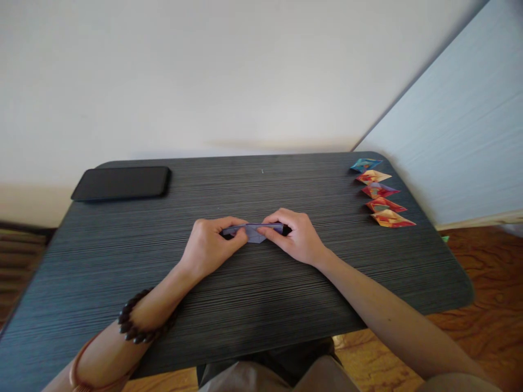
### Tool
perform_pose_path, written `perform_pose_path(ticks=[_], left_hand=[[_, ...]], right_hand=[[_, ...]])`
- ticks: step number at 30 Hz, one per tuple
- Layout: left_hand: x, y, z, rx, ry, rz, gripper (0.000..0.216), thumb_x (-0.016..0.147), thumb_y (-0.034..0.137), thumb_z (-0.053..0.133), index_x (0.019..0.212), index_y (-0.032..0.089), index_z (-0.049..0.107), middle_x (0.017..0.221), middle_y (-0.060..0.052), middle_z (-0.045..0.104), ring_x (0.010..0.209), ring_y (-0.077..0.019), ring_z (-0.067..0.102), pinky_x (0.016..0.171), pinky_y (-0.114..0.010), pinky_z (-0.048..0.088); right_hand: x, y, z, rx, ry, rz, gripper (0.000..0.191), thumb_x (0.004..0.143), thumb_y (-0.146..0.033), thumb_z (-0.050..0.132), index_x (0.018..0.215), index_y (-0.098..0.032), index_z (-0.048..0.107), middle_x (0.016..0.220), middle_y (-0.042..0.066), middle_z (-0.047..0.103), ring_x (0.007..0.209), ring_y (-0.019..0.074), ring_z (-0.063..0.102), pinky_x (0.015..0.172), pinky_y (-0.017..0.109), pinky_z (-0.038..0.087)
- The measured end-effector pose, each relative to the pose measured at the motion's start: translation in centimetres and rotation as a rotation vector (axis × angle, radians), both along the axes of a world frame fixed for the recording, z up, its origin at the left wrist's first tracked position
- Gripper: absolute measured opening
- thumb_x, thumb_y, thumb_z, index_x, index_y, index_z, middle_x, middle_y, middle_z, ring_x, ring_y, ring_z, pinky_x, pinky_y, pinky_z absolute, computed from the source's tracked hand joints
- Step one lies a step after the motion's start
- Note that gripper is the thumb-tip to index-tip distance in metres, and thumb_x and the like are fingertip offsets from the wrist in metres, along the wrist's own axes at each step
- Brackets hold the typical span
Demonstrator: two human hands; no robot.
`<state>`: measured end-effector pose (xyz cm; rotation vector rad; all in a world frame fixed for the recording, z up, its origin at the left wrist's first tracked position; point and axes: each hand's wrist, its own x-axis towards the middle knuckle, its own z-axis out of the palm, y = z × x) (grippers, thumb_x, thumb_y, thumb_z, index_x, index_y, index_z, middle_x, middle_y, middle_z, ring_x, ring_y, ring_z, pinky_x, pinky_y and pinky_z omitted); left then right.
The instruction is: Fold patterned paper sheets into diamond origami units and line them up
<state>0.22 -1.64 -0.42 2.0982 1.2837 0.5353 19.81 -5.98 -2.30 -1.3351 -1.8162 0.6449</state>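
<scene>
Between both hands, over the middle of the dark table, is a partly folded piece of purple-grey paper [255,235]. My left hand [210,242] pinches its left side between thumb and fingers. On the right side, my right hand [296,234] grips it the same way, thumb in front and fingers behind. The paper's long upper edge runs level from hand to hand, and a pointed part hangs below the thumbs. Its ends are partly hidden by my fingers.
Several folded paper boats [379,190] in red, yellow, purple and blue stand in a row at the table's right edge. A black phone [122,183] lies at the back left. The dark wood-grain table [261,294] meets a white wall [245,76] behind.
</scene>
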Motion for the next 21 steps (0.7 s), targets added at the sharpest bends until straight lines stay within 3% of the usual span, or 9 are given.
perform_pose_path(ticks=[4, 9, 13, 21], left_hand=[[-0.7, 0.5, -0.1, -0.057, 0.026, -0.032, 0.027, 0.078, 0.031, 0.053, 0.090, 0.020, 0.075, 0.052, 0.004, 0.063, 0.039, -0.0086, 0.043, 0.039, -0.020, 0.031], [-1.3, 1.1, -0.1, -0.144, 0.006, -0.106, 0.031, 0.078, 0.027, 0.049, 0.095, 0.020, 0.074, 0.070, 0.001, 0.072, 0.047, -0.0111, 0.054, 0.043, -0.020, 0.037], [-1.7, 1.5, -0.1, -0.178, -0.066, -0.205, 0.033, 0.079, 0.021, 0.047, 0.102, 0.021, 0.071, 0.086, 0.001, 0.074, 0.067, -0.0149, 0.065, 0.057, -0.021, 0.048], [-2.9, 2.6, -0.1, -0.337, -0.162, -0.488, 0.041, 0.080, 0.012, 0.045, 0.115, 0.021, 0.064, 0.093, 0.000, 0.073, 0.084, -0.0151, 0.067, 0.079, -0.025, 0.052]], right_hand=[[0.5, 0.1, 0.0, 0.014, -0.009, 0.001, 0.014, 0.083, -0.033, 0.063, 0.081, -0.021, 0.066, 0.073, 0.000, 0.065, 0.067, 0.0123, 0.058, 0.065, 0.026, 0.043], [0.9, 0.3, -0.1, -0.036, 0.015, 0.009, 0.015, 0.082, -0.035, 0.064, 0.081, -0.020, 0.067, 0.072, -0.001, 0.064, 0.065, 0.0115, 0.057, 0.062, 0.025, 0.042], [1.0, 0.3, -0.1, -0.076, 0.052, 0.015, 0.019, 0.081, -0.037, 0.065, 0.081, -0.019, 0.068, 0.072, 0.000, 0.064, 0.064, 0.0113, 0.057, 0.061, 0.025, 0.041], [1.3, 0.5, 0.0, -0.147, 0.072, 0.053, 0.020, 0.079, -0.039, 0.067, 0.080, -0.019, 0.069, 0.072, -0.001, 0.066, 0.062, 0.0105, 0.057, 0.059, 0.024, 0.040]])
